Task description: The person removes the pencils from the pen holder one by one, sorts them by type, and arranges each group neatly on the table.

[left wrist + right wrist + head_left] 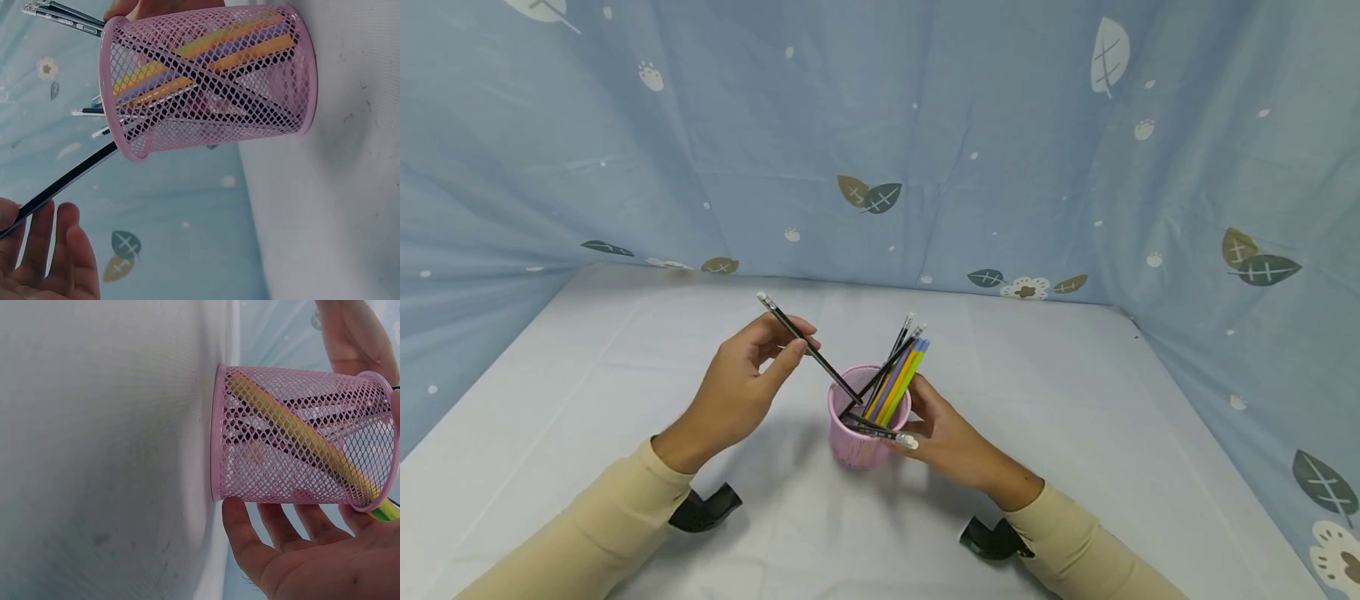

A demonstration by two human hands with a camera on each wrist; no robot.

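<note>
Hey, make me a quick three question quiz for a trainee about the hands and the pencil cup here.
1. True or false: the left hand pinches a black pencil.
2. Which hand touches the pink mesh cup?
3. Where does the cup stand: A on the white table, B in a hand, C on a shelf?

Key: 1 true. 2 the right hand, fingers against its side. 3 A.

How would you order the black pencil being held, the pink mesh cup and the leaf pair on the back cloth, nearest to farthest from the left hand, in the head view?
1. Black pencil: pinched in the left hand.
2. Pink mesh cup: just right of it.
3. Leaf pair: on the backdrop, behind.
</note>
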